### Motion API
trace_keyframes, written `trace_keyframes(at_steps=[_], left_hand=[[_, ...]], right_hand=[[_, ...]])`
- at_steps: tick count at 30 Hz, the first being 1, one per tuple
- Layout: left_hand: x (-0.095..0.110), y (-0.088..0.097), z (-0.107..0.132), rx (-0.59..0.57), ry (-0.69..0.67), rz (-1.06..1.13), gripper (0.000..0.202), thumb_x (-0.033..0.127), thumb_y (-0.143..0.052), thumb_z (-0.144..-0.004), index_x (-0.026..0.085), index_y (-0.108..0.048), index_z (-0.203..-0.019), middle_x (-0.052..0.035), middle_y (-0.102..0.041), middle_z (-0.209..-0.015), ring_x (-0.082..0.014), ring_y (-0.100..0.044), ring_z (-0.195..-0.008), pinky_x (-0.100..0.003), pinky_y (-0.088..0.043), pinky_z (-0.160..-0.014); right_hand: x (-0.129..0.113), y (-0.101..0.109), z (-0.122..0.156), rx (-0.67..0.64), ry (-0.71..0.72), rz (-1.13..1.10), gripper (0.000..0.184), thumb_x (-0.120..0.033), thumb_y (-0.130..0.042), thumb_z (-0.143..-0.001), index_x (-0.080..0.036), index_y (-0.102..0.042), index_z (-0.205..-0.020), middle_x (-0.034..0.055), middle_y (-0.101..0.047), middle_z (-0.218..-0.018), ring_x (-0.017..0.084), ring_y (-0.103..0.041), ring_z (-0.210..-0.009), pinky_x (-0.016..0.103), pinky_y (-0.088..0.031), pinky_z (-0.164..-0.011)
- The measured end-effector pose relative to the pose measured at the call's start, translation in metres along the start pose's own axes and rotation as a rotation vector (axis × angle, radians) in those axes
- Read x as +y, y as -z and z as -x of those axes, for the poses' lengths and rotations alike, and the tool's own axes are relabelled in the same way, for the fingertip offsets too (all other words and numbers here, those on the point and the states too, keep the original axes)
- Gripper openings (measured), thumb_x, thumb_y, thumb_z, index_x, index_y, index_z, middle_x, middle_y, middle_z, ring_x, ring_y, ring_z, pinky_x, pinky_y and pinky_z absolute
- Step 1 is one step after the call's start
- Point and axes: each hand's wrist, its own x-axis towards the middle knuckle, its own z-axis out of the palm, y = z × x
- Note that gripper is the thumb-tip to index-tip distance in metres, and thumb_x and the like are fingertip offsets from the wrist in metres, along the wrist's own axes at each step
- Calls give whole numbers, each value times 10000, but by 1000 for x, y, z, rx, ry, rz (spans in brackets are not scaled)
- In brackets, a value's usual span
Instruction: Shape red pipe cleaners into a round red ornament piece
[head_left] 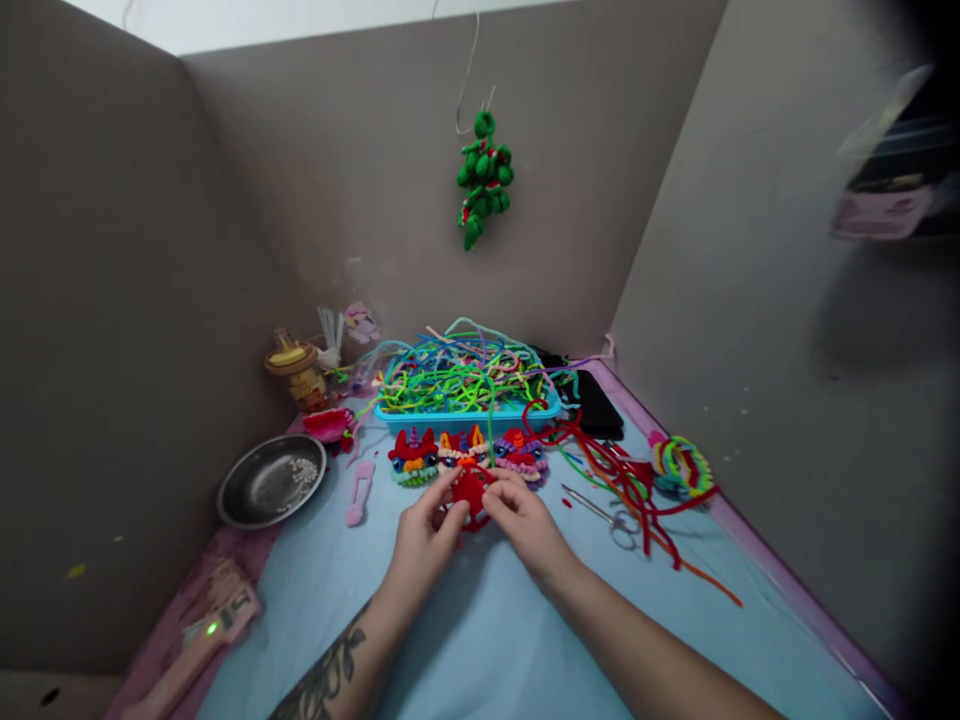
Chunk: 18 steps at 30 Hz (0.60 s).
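Observation:
Between my two hands is a small red piece of fuzzy pipe-cleaner work [471, 494]. My left hand [431, 525] pinches its left edge with thumb and fingers. On the opposite edge, my right hand [521, 515] grips it the same way. Just beyond my fingertips stand three small fuzzy figures in a row: a red one with a purple horn [412, 457], an orange and white one [459, 448] and a red and lilac one [523, 455]. My fingers partly cover the front of the red piece.
A blue tray [397, 421] piled with coloured pipe cleaners [472, 375] is behind the figures. Scissors [604, 513] and loose red strands [626, 475] lie to the right, near a black flat object [600, 405]. At left are a metal bowl [251, 490], pink clip [360, 492] and glue gun-like tool [202, 640].

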Motion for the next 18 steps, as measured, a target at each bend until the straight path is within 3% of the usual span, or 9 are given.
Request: trace_keyframes(at_steps=[3, 5, 8, 12, 18], left_hand=[[-3, 2, -3, 46, -17, -5, 437, 368, -510, -827, 150, -514, -1206, -3, -613, -648, -130, -555, -479, -242, -436, -508], [-4, 4, -4, 66, -10, -6, 420, 382, -499, -832, 137, -511, -1172, -5, -611, -665, -126, -558, -478, -244, -433, -519], [-4, 4, -5, 45, 26, 47, 447, 383, -549, -794, 124, -493, -1154, -8, -607, -722, -108, -535, -496, -231, -423, -509], [-2, 5, -7, 5, 66, 129, 506, 354, -624, -725, 107, -488, -1145, 62, -513, -573, -85, -453, -467, -196, -360, -470], [-2, 7, -10, 37, 65, 174, 484, 346, -648, -690, 122, -505, -1094, 80, -490, -536, -90, -463, -496, -201, -347, -516]], right_hand=[[1, 1, -2, 30, 1, 14, 252, -396, -559, -768, -191, -590, -625, 100, -536, -1038, 267, -459, -1134, 376, -380, -909], [1, 2, -2, 36, -5, 26, 256, -401, -557, -766, -189, -585, -624, 105, -533, -1035, 273, -457, -1136, 379, -381, -906], [1, 1, -2, 28, 4, 42, 254, -395, -556, -769, -186, -583, -627, 103, -530, -1030, 265, -443, -1157, 370, -366, -929], [1, 0, 0, -8, 36, 73, 226, -366, -570, -774, -180, -606, -650, 97, -528, -1077, 247, -464, -1137, 361, -351, -954], [2, 6, -1, 140, 169, 145, 110, -289, -545, -803, -204, -616, -804, 85, -541, -1058, 216, -513, -1048, 353, -387, -907]])
